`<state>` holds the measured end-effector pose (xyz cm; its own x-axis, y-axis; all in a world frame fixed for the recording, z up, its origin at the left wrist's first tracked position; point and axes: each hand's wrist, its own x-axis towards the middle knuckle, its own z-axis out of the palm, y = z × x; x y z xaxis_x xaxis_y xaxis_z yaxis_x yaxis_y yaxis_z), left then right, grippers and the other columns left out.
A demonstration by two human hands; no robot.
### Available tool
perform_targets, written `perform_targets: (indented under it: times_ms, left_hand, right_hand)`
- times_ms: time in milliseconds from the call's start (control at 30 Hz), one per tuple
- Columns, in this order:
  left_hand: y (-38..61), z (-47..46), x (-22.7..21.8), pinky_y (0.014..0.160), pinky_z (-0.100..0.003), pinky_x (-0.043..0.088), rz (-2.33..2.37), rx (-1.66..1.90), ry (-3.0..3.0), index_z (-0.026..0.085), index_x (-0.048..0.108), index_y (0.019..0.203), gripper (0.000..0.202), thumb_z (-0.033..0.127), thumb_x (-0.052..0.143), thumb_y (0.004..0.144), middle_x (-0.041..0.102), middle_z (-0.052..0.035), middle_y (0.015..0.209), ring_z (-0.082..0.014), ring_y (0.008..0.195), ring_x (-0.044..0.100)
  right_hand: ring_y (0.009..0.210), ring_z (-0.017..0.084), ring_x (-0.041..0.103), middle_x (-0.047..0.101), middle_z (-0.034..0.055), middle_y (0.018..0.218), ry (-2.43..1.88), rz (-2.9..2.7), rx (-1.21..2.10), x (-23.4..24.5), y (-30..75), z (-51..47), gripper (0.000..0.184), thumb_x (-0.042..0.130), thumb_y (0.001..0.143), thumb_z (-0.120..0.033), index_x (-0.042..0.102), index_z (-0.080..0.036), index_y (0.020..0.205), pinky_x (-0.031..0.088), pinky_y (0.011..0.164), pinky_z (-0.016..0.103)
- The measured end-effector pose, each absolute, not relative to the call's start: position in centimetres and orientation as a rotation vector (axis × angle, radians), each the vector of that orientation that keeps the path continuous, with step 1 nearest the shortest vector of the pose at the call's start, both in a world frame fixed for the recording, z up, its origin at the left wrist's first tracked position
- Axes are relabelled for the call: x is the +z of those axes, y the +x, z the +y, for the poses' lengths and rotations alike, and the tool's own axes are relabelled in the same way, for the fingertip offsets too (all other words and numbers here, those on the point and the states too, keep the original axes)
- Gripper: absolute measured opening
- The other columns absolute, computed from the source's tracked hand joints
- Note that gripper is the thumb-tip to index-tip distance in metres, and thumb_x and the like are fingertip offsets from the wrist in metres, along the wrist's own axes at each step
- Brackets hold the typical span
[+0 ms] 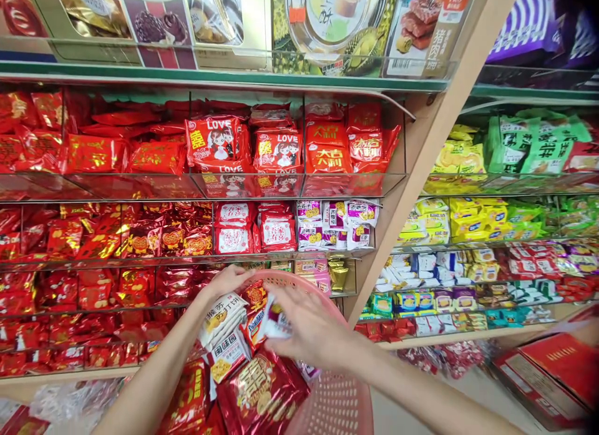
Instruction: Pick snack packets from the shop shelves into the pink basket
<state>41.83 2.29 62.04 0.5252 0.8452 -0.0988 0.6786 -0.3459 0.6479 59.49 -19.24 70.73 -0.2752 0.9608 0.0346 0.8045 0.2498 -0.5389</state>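
A pink plastic basket (333, 402) sits low in the middle, filled with red foil packets (262, 391) and white snack packets (221, 316). My left hand (225, 281) grips the basket's far rim, fingers curled over it. My right hand (309, 326) reaches into the basket and pinches a small white and purple packet (274, 319) just above the pile.
Store shelves with clear acrylic dividers hold red sweets packets (215, 141) on the left and green and yellow packets (528, 141) on the right. A wooden post (421, 154) slants between the two shelf units. Red boxes (556, 366) lie at lower right.
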Motion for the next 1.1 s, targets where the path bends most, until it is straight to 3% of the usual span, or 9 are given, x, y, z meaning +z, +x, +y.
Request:
perform_targets:
  times_ms: [167, 300, 567, 667, 833, 1000, 1100]
  left_hand:
    - [41.6, 2.4, 61.9, 0.058, -0.028, 0.033, 1.240, 0.354, 2.069, 0.018, 0.068, 0.071, 0.056, 0.070, 0.049, 0.067, 0.064, -0.0026, 0.064, -0.0204, 0.063, 0.052]
    - [41.6, 2.4, 61.9, 0.059, -0.029, 0.033, 1.246, 0.359, 2.074, 0.018, 0.067, 0.067, 0.055, 0.070, 0.049, 0.066, 0.063, -0.0021, 0.059, -0.0209, 0.061, 0.053]
    - [41.5, 2.1, 61.6, 0.058, -0.029, 0.032, 1.234, 0.347, 2.086, 0.018, 0.063, 0.061, 0.056, 0.071, 0.048, 0.066, 0.057, -0.0011, 0.052, -0.0199, 0.057, 0.050]
    - [41.4, 2.0, 61.7, 0.060, -0.029, 0.033, 1.221, 0.344, 2.094, 0.018, 0.063, 0.063, 0.055, 0.071, 0.048, 0.066, 0.059, -0.0015, 0.054, -0.0207, 0.059, 0.052]
    - [41.4, 1.7, 61.9, 0.060, -0.029, 0.034, 1.213, 0.365, 2.093, 0.017, 0.064, 0.064, 0.056, 0.071, 0.047, 0.067, 0.060, -0.0012, 0.054, -0.0209, 0.059, 0.052]
    - [41.4, 1.5, 62.0, 0.059, -0.029, 0.034, 1.212, 0.366, 2.098, 0.018, 0.064, 0.064, 0.057, 0.072, 0.046, 0.067, 0.060, -0.0013, 0.055, -0.0209, 0.060, 0.052]
    - [41.2, 1.5, 62.0, 0.058, -0.029, 0.034, 1.224, 0.365, 2.087, 0.018, 0.063, 0.062, 0.058, 0.073, 0.046, 0.066, 0.058, -0.0007, 0.052, -0.0209, 0.059, 0.052]
  right_hand:
    - [0.123, 0.034, 0.041, 0.052, 0.0176, 0.129, -2.017, -1.939, 0.501, 67.3, 63.5, -18.5, 0.078, 0.058, 0.077, -0.038, 0.022, -0.016, 0.143, 0.029, 0.100, 0.050]
    - [0.125, 0.035, 0.040, 0.054, 0.0194, 0.127, -2.217, -1.923, 0.573, 63.9, 63.1, -18.3, 0.079, 0.059, 0.077, -0.043, 0.025, -0.013, 0.142, 0.031, 0.099, 0.045]
    - [0.122, 0.037, 0.044, 0.052, 0.0268, 0.127, -2.423, -2.049, 0.423, 60.4, 61.1, -18.3, 0.077, 0.062, 0.076, -0.029, 0.028, -0.005, 0.140, 0.037, 0.097, 0.047]
    - [0.124, 0.036, 0.042, 0.051, 0.0268, 0.129, -2.474, -2.043, 0.369, 59.0, 60.5, -18.1, 0.078, 0.063, 0.076, -0.031, 0.028, -0.007, 0.141, 0.036, 0.099, 0.049]
    - [0.113, 0.037, 0.051, 0.053, 0.0269, 0.124, -2.542, -2.050, 0.169, 57.6, 59.1, -17.6, 0.078, 0.065, 0.073, -0.025, 0.029, -0.011, 0.141, 0.045, 0.087, 0.050]
    - [0.107, 0.038, 0.054, 0.043, 0.0256, 0.135, -2.497, -2.154, 0.019, 56.7, 58.4, -17.2, 0.064, 0.063, 0.074, -0.026, 0.043, -0.011, 0.133, 0.049, 0.078, 0.052]
    - [0.108, 0.038, 0.055, 0.046, 0.0261, 0.132, -2.502, -2.194, 0.050, 55.9, 58.4, -17.4, 0.052, 0.060, 0.077, -0.026, 0.052, -0.009, 0.126, 0.050, 0.075, 0.049]
